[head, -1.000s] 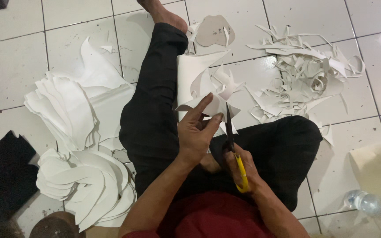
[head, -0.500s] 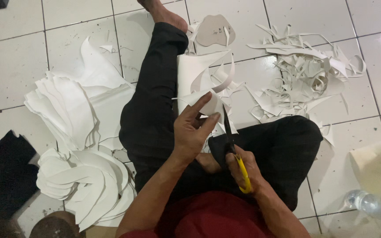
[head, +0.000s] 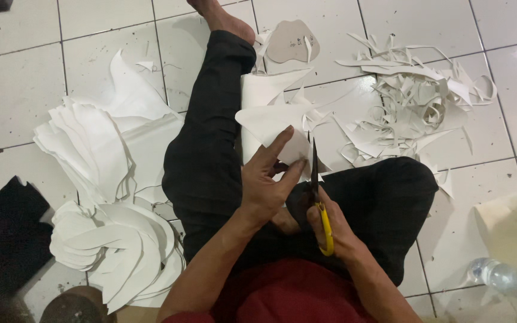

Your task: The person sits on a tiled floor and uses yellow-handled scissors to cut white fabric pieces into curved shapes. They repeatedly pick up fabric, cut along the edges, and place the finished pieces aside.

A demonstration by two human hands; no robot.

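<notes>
Head view, left to right: stack of cut white shapes [head: 112, 251] on the tiled floor [head: 13, 90] by the left leg. Left hand [head: 267, 182] over the lap, thumb and fingers pinched on a white sheet piece [head: 273, 122] (fingers fairly straight, not curled). Right hand [head: 330, 230] just beside it, fingers closed through the yellow handles of scissors [head: 318, 191], blades up at the piece's edge. Offcut pile [head: 414, 101] toward the floor's upper right. Plastic bottle [head: 504, 281] at bottom right corner; contents unreadable.
</notes>
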